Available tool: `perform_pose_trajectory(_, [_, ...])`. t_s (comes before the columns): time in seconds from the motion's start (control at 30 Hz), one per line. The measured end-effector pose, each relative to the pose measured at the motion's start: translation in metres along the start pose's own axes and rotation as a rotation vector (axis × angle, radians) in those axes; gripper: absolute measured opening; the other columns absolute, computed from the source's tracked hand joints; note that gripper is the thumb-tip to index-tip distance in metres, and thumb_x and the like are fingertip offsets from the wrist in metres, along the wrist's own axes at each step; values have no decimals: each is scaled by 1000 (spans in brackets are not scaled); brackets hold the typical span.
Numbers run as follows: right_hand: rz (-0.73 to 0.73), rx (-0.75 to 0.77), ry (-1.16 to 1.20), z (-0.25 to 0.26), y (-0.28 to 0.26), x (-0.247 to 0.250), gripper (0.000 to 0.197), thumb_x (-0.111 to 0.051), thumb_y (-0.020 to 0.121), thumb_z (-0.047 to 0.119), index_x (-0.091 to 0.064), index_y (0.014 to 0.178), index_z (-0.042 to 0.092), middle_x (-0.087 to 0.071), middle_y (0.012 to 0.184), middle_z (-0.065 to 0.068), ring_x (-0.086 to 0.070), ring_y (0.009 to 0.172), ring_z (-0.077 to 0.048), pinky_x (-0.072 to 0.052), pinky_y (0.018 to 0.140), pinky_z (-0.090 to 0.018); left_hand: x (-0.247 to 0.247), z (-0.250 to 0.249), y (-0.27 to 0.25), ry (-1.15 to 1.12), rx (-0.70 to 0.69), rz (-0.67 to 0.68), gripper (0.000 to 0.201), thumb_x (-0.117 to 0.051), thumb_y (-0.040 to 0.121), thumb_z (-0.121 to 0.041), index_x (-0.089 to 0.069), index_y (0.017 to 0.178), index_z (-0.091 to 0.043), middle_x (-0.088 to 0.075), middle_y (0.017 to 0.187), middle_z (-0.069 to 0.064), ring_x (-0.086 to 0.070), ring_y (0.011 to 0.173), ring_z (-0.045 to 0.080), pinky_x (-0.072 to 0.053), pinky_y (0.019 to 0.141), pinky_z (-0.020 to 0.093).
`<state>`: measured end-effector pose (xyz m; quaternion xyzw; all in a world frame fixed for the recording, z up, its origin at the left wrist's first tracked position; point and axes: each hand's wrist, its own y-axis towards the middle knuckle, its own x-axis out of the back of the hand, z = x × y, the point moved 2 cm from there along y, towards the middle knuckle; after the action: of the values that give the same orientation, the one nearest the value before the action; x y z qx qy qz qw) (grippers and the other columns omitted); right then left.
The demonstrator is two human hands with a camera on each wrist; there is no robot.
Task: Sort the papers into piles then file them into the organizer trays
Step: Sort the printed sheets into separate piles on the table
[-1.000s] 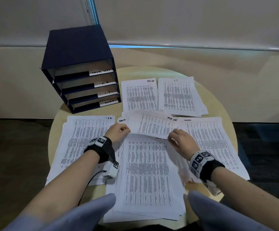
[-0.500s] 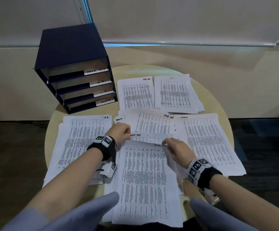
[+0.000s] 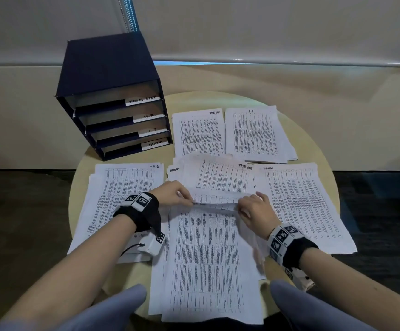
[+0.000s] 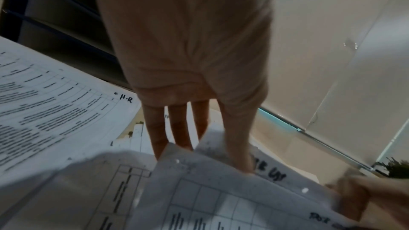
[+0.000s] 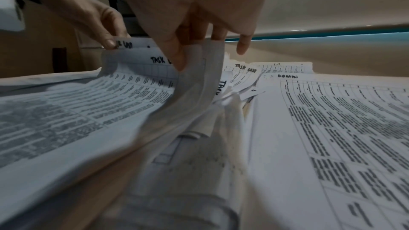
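Note:
Printed sheets lie in piles on a round table (image 3: 313,139). The middle stack (image 3: 206,259) sits nearest me, and its top sheets are lifted at the far edge. My left hand (image 3: 177,194) pinches the far left corner of those sheets (image 4: 199,172). My right hand (image 3: 253,209) pinches their far right corner (image 5: 194,69); the top one reads "TASK LIST". A dark blue organizer (image 3: 113,91) with labelled trays stands at the back left.
Around the middle stack lie an H-R pile (image 3: 122,199) at left, an ADMIN pile (image 3: 301,204) at right, a TASK LIST pile (image 3: 199,132) and an I-T pile (image 3: 256,132) at the back, and loose sheets (image 3: 222,177) between.
Both hands have drawn closer to me along the middle stack, and each has pinched a far corner of its top sheets and lifted that edge. The view has shifted slightly.

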<state>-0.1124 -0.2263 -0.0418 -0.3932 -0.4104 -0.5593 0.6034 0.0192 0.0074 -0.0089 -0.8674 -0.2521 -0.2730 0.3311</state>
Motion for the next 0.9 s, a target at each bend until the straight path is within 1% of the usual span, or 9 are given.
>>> perform_pose_trajectory(0.07, [-13,25,-5,1,-5,0,12,-56,89,20,-58,77,19,-61,75,8,-56,77,-13,-29,107,-44,1,-2,5,-43,15,-62,23,-58,92,-37,-70,104,-21,-62,107,-6,-57,98,10,-44,93,30])
perform_pose_trajectory(0.17, [-36,110,-22,5,-13,3,9,-58,85,19,-60,76,20,-63,73,7,-59,75,-15,-32,103,-43,1,-1,18,108,50,-191,31,-45,100,-31,-59,123,-17,-53,123,4,-51,114,21,-39,104,39])
perform_pose_trajectory(0.27, [-57,197,-45,9,-20,3,10,-50,81,24,-59,76,24,-63,71,12,-59,72,-12,-35,99,-40,-4,-1,27,306,97,-115,32,-47,98,-25,-56,128,-20,-52,126,4,-40,122,25,-34,106,42])
perform_pose_trajectory(0.43, [-61,216,-37,12,-26,3,18,-43,83,26,-60,79,22,-64,74,11,-60,72,-12,-40,94,-37,-4,-3,29,333,66,-147,22,-62,87,-20,-62,109,-22,-57,106,1,-50,102,18,-43,90,34])
perform_pose_trajectory(0.5, [-56,168,-19,11,-25,0,18,-41,86,25,-59,83,21,-64,75,9,-60,72,-11,-42,96,-36,-3,-5,27,357,55,-201,10,-64,83,-18,-59,90,-24,-55,91,-4,-51,88,16,-40,74,29])
perform_pose_trajectory(0.6, [-83,71,45,9,-22,0,11,-52,89,17,-53,100,19,-67,80,6,-60,75,-12,-35,101,-31,-4,-5,23,307,26,-299,17,-66,82,-16,-53,71,-20,-55,75,-7,-53,74,14,-33,58,22])
perform_pose_trajectory(0.7, [-101,-5,87,6,-16,3,21,-54,91,17,-49,112,18,-68,83,5,-61,81,-11,-25,102,-27,-3,-6,18,330,7,-318,19,-65,88,-19,-54,72,-18,-56,74,-5,-50,70,11,-33,58,20])
perform_pose_trajectory(0.77, [-107,-21,57,5,-11,6,7,-51,93,23,-54,99,21,-65,80,7,-59,78,-11,-27,105,-32,-1,-6,14,396,-23,-330,16,-61,91,-20,-57,77,-15,-57,77,-3,-50,71,12,-32,61,21])
perform_pose_trajectory(0.9, [-123,-25,27,7,0,9,5,-55,88,24,-57,87,20,-61,83,6,-55,81,-14,-35,98,-41,2,-3,7,458,-75,-344,20,-54,96,-21,-65,84,-9,-62,78,3,-53,72,16,-36,67,23])
